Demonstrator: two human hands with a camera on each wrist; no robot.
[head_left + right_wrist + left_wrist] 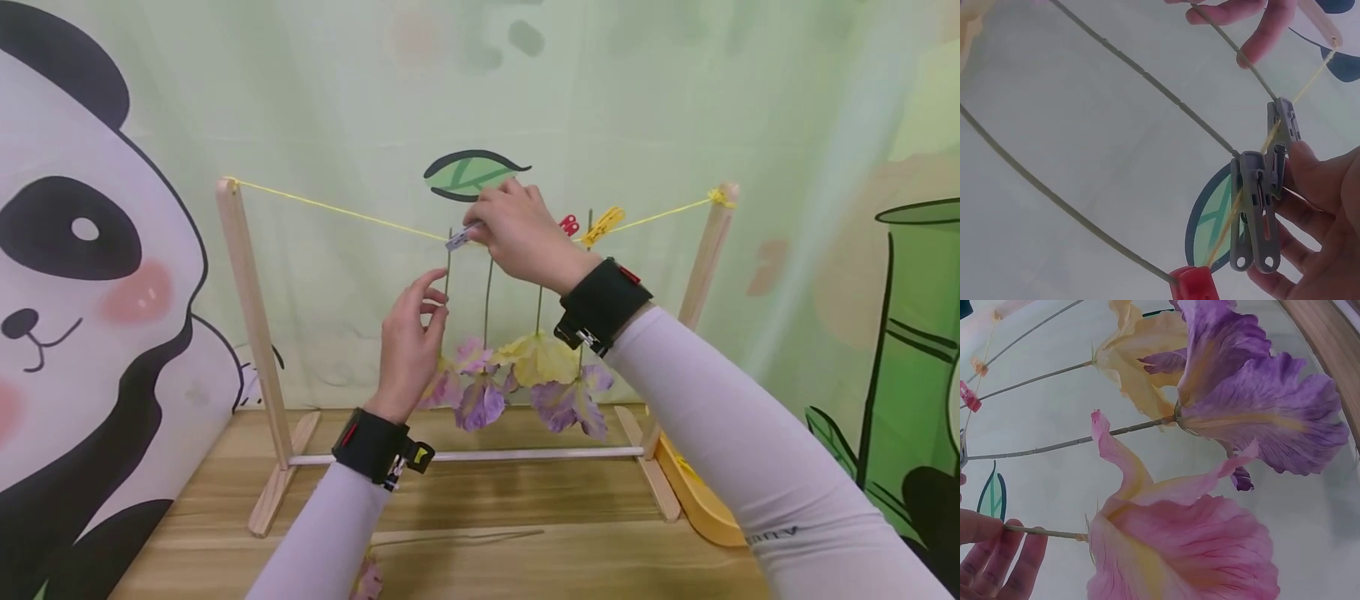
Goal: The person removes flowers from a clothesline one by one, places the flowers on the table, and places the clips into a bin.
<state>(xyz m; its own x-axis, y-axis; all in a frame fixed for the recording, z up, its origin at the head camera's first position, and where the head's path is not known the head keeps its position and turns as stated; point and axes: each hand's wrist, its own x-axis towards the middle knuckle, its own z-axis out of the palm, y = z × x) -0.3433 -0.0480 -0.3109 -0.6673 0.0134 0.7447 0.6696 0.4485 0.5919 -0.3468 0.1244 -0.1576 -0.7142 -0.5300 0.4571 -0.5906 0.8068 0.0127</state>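
Observation:
My right hand (521,233) pinches a grey clothespin (461,238) at the yellow string (337,210). In the right wrist view, the tip of this clothespin meets the string and the top of a flower stem (1244,59). My left hand (408,342) holds that stem lower down, between thumb and fingers. A pink artificial flower (1191,544) hangs at its lower end, just past the fingertips. Right beside my right fingers, a second grey clothespin (1257,212) clips another stem to the string. It carries a purple flower (1266,419).
Further right, a red clothespin (570,225) and a yellow clothespin (604,223) hold more flowers. The string spans two wooden posts (255,325) joined by a white bar (525,455). Another stem (465,537) lies on the table near my left forearm. A yellow tray (708,512) stands right.

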